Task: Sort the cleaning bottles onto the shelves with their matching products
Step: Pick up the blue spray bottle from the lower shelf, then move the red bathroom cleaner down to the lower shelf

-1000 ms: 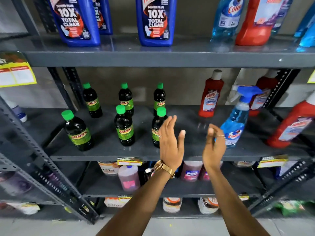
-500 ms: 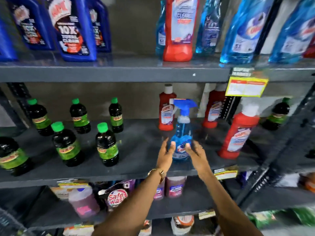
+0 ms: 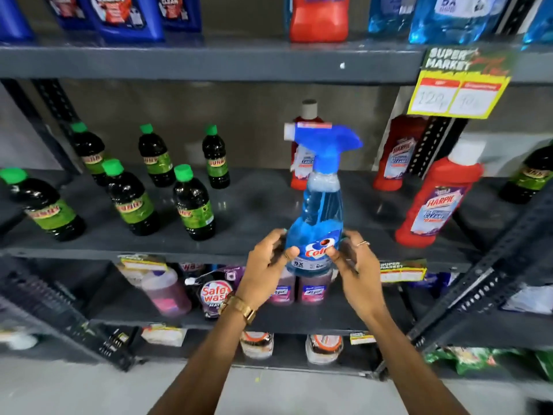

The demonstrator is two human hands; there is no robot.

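Observation:
A blue spray bottle with a blue trigger head stands upright at the front edge of the middle shelf. My left hand grips its base from the left and my right hand grips it from the right. Red bottles with white caps stand to its right and behind it. Dark bottles with green caps fill the shelf's left half. On the top shelf, blue liquid bottles stand at the right beside a red bottle.
Dark blue bottles line the top shelf's left. A yellow price tag hangs from the top shelf edge at right. Pink and purple bottles sit on the shelf below. A slanted metal upright crosses the right side.
Both hands have closed in from open in front of the shelf onto the base of the blue spray bottle. The view has shifted right and closer to the shelf.

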